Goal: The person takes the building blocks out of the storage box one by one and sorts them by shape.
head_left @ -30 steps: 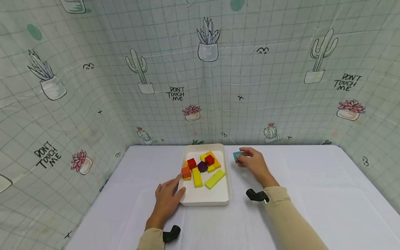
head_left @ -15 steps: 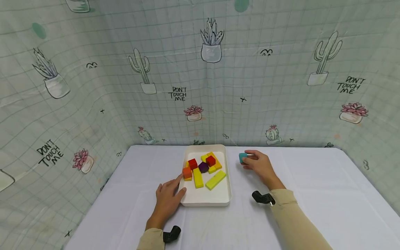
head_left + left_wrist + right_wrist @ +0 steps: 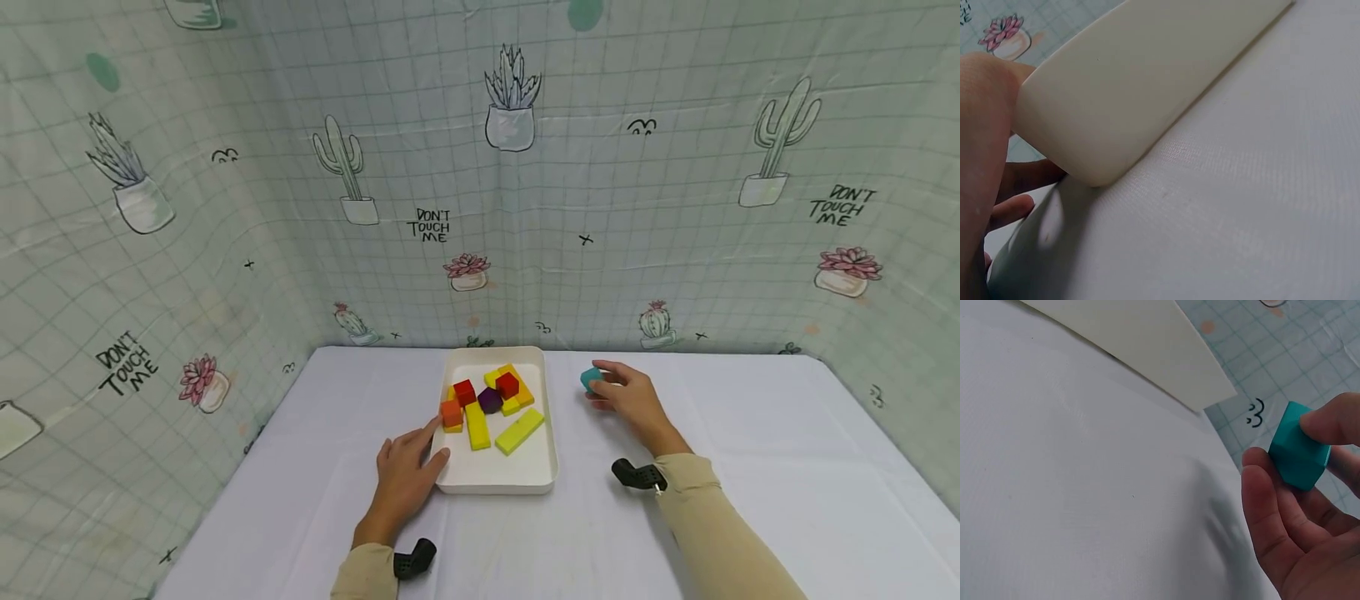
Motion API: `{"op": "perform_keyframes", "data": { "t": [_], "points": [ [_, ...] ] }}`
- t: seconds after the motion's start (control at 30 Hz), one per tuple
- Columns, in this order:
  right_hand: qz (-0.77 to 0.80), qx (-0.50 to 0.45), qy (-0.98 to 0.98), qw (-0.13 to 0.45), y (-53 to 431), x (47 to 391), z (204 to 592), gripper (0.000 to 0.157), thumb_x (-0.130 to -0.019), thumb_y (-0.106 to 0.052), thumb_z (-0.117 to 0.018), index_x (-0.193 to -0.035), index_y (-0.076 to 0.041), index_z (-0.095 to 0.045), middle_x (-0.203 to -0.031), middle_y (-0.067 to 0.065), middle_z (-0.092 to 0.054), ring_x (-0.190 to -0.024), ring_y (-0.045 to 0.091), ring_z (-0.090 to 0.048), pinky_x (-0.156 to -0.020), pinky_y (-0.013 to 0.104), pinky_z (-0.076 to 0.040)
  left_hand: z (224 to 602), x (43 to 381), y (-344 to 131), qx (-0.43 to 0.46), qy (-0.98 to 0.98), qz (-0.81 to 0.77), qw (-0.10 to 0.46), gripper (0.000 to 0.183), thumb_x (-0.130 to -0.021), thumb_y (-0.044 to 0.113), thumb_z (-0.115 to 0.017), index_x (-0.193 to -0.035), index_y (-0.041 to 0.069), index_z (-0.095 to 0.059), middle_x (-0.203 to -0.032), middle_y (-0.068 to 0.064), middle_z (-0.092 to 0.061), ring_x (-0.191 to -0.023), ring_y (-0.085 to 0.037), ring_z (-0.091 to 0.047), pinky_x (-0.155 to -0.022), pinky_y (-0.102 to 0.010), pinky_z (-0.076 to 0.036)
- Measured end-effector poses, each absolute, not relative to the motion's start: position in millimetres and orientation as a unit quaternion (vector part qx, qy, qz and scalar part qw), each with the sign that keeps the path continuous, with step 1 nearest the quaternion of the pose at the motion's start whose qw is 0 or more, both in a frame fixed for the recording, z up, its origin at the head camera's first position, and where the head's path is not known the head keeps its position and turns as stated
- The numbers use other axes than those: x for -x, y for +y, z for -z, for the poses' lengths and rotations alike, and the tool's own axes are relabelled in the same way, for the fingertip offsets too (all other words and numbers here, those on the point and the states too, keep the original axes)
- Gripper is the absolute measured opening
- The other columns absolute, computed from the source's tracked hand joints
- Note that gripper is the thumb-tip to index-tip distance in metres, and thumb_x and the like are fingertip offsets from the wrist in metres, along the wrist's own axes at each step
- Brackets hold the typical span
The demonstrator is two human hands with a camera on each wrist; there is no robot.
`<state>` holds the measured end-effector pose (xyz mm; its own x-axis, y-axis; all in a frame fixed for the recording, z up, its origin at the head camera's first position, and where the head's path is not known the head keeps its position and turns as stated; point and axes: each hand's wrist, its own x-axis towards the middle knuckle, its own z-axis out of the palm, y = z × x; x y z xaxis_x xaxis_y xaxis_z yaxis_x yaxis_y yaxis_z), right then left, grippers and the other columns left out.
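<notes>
My right hand (image 3: 630, 400) pinches a teal block (image 3: 1297, 450) between thumb and fingers, to the right of the white tray (image 3: 498, 475). In the right wrist view the block has flat faces and angled edges, and the hand's shadow falls on the table below. My left hand (image 3: 405, 475) rests at the tray's left side, its thumb at the rim and its index finger reaching to an orange cube (image 3: 452, 412). In the left wrist view, other fingers lie under the tray's outer corner (image 3: 1094, 144).
Inside the tray lie red cubes (image 3: 464, 392), a purple block (image 3: 491, 400), several yellow blocks (image 3: 477, 427) and a lime-green bar (image 3: 520, 431). A white cloth covers the table (image 3: 750, 467). A patterned curtain (image 3: 585, 183) stands behind and at both sides.
My right hand has moved to the right, away from the tray, with the teal block, which has turned in the fingers. The left hand stays at the tray.
</notes>
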<state>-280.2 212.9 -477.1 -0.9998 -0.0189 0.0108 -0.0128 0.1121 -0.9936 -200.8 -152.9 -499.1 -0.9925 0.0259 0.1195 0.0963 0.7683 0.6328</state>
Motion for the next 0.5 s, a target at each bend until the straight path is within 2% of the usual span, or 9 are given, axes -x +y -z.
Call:
{"op": "perform_keyframes", "data": {
  "t": [0.17,0.33,0.5],
  "points": [
    [0.643,0.000,0.766,0.002,213.4,280.8,476.4,0.058,-0.096,-0.010,-0.065,-0.147,0.006,-0.043,-0.132,0.029,-0.054,-0.098,0.027,-0.071,-0.082,0.033,-0.059,499.2,201.6,-153.7,0.034,-0.938,0.342,0.055,0.056,-0.097,0.032,-0.059,-0.151,0.021,-0.048,-0.143,-0.010,-0.057,-0.136,-0.035,-0.040,-0.116,-0.064,-0.004],
    [0.625,-0.016,0.780,0.011,213.2,282.2,477.7,0.053,-0.096,-0.013,-0.064,-0.143,0.007,-0.048,-0.131,0.027,-0.054,-0.095,0.023,-0.069,-0.079,0.028,-0.058,497.4,203.6,-152.3,0.032,-0.940,0.336,0.048,0.056,-0.097,0.033,-0.059,-0.151,0.023,-0.048,-0.143,-0.010,-0.057,-0.136,-0.035,-0.040,-0.116,-0.064,-0.004],
    [0.602,-0.015,0.798,0.014,213.5,284.6,480.7,0.051,-0.095,-0.012,-0.066,-0.141,0.003,-0.052,-0.130,0.027,-0.054,-0.092,0.023,-0.068,-0.078,0.029,-0.058,498.1,201.3,-150.9,0.022,-0.940,0.338,0.047,0.056,-0.097,0.033,-0.060,-0.151,0.022,-0.049,-0.142,-0.011,-0.058,-0.136,-0.035,-0.040,-0.116,-0.065,-0.003]
  ]
}}
